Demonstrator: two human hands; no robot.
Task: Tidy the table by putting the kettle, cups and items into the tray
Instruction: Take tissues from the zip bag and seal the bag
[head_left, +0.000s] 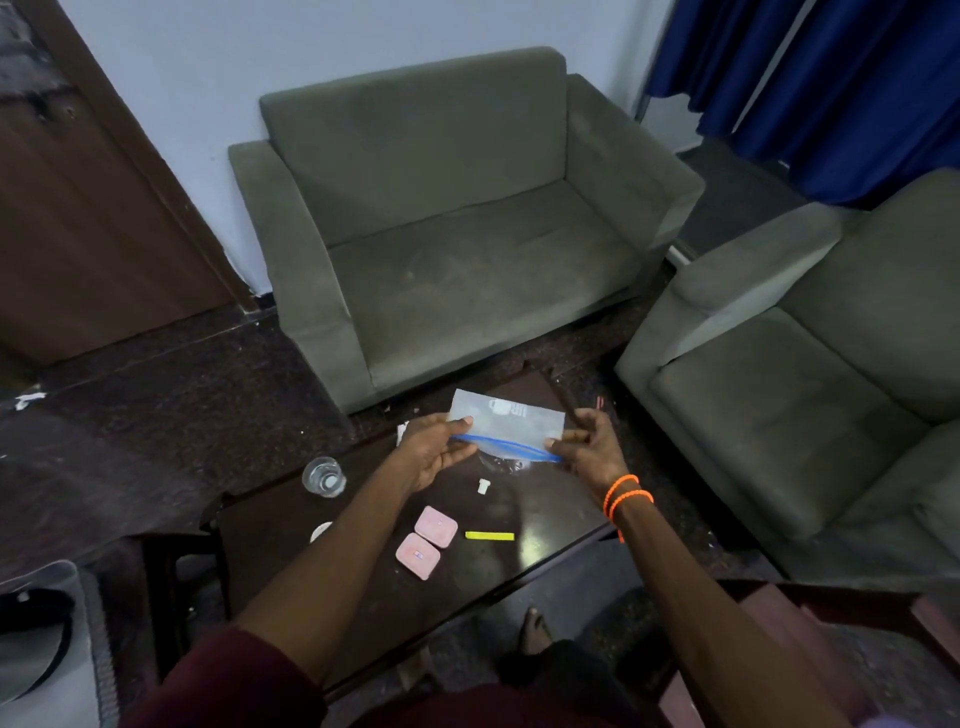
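Observation:
Both my hands hold a clear zip bag (506, 423) with a blue seal strip above the dark low table (545, 525). My left hand (434, 454) pinches its left end and my right hand (589, 447) pinches its right end. Under the bag on the table lie a small white plastic piece (484, 486), two pink rounded square items (436, 526) (417, 555) side by side, and a yellow strip (489, 535). A clear glass (324, 476) stands at the table's far left corner. No kettle or tray shows in the view.
A grey two-seat sofa (457, 228) stands beyond the table and a grey armchair (810, 395) to the right. A brown door (78, 197) is at the left. A white round object (320, 531) lies at the table's left edge. A grey bag (47, 644) sits lower left.

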